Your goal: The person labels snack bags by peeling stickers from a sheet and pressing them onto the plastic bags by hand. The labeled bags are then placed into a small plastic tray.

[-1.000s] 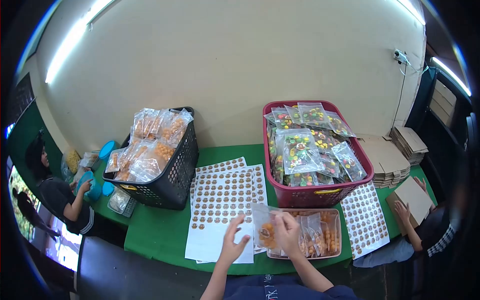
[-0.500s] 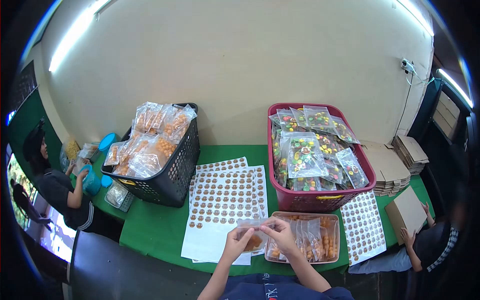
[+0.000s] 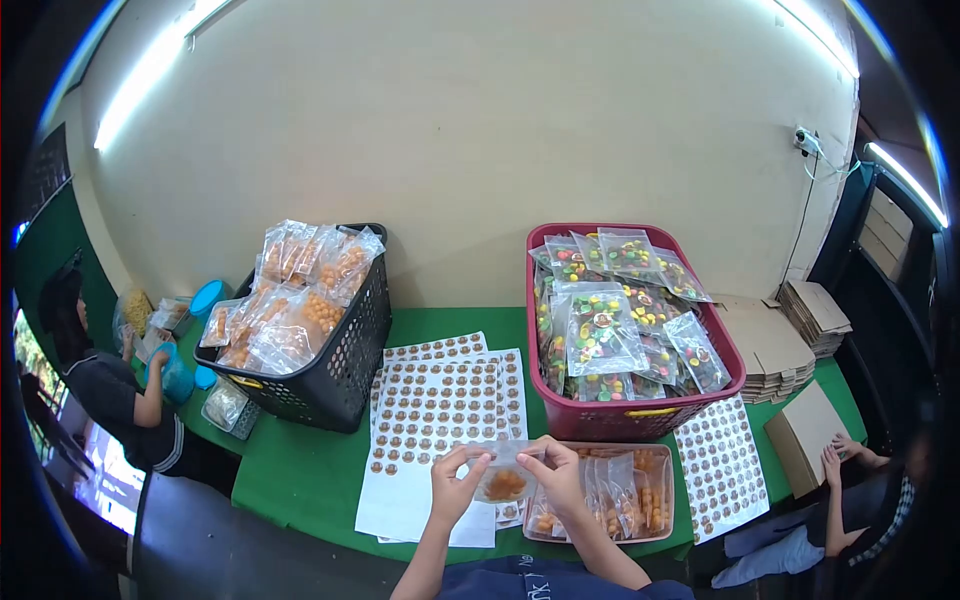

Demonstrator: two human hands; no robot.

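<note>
My left hand point(image 3: 456, 484) and my right hand point(image 3: 557, 474) pinch the two sides of a clear plastic bag point(image 3: 505, 484) near its top edge. Orange-brown snack pieces lie in its lower part. The bag hangs over the sticker sheets point(image 3: 430, 400), which carry rows of round brown stickers and a bare strip at the front. Just right of the bag, partly behind my right hand and forearm, sits a pink tray point(image 3: 672, 480) with several filled bags of orange snack balls point(image 3: 620, 492).
A black basket point(image 3: 345, 375) of orange snack bags stands left, a maroon basket point(image 3: 600, 425) of colourful candy bags right. Another sticker sheet point(image 3: 722, 465) and flat cardboard point(image 3: 770, 345) lie farther right. One person point(image 3: 115, 400) handles a blue container; another's hands touch a cardboard box point(image 3: 805, 440).
My hands have moved apart, and the bag between them is spread wider, its contents showing more. The whole view has shifted slightly. At right, the other person's hands have come together on the box.
</note>
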